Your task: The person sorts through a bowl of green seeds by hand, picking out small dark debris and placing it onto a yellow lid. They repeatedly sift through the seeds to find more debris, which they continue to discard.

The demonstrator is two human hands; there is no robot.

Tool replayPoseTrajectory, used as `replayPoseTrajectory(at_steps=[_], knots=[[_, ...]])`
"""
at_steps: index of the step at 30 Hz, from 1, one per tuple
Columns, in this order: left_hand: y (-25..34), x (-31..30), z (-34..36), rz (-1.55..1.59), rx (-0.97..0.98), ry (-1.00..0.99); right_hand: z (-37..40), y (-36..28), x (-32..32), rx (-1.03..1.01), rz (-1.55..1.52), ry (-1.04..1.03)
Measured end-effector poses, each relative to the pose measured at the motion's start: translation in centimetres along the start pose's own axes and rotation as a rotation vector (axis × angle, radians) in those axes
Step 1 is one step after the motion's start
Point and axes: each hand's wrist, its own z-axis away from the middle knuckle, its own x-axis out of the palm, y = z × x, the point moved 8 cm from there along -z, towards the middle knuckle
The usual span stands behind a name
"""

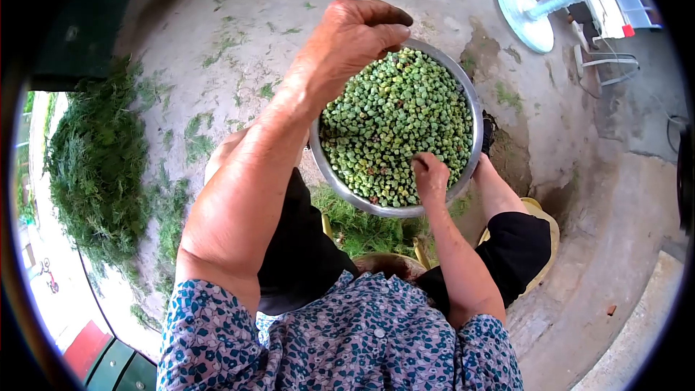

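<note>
A round metal basin point(476, 112) sits between my knees, full of small green, knobbly fruits point(398, 119) with a few brownish bits among them. My left hand point(368, 27) is raised over the basin's far left rim, its fingers bent towards the thumb in a pinch. Whatever those fingers may hold is hidden. Low on the right side of the basin, my right hand point(432, 176) touches the fruits. Its fingertips are pressed together, and I cannot see what lies between them.
Feathery green branches point(101, 174) are heaped at the left, with loose sprigs point(197, 137) across the concrete floor. More greenery point(369, 228) lies under the basin. A pale blue stand with a round base point(526, 18) and a white metal frame point(608, 64) stand at upper right.
</note>
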Motion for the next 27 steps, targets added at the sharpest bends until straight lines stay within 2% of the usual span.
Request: replayPoseTrajectory(at_steps=[2,3,7,10,14,18,25,27], knots=[[-0.1,-0.7,-0.1,0.044,0.025,0.033,-1.6,1.0,-0.4,-0.015,0.046,0.097],[-0.3,-1.0,-0.1,0.047,0.022,0.040,-2.3,0.4,-0.8,-0.091,0.097,0.144],[-0.4,-1.3,0.0,0.048,-0.002,0.067,-4.2,0.6,-0.3,0.000,0.085,0.179],[-0.4,-1.2,0.0,0.036,-0.017,0.065,-4.4,1.1,1.1,0.120,0.182,0.094],[-0.5,-1.1,-0.2,0.056,-0.030,0.071,-3.9,0.1,1.8,0.229,0.203,0.094],[-0.8,-0.9,-0.2,0.016,-0.023,0.049,-3.9,0.4,2.3,0.265,0.244,0.179],[-1.0,-0.1,-0.3,-0.031,-0.044,0.012,-4.3,3.1,4.1,0.325,-0.259,0.149],[-1.2,0.2,-0.3,-0.022,-0.060,-0.011,-3.6,2.9,3.4,0.463,-0.474,0.151]])
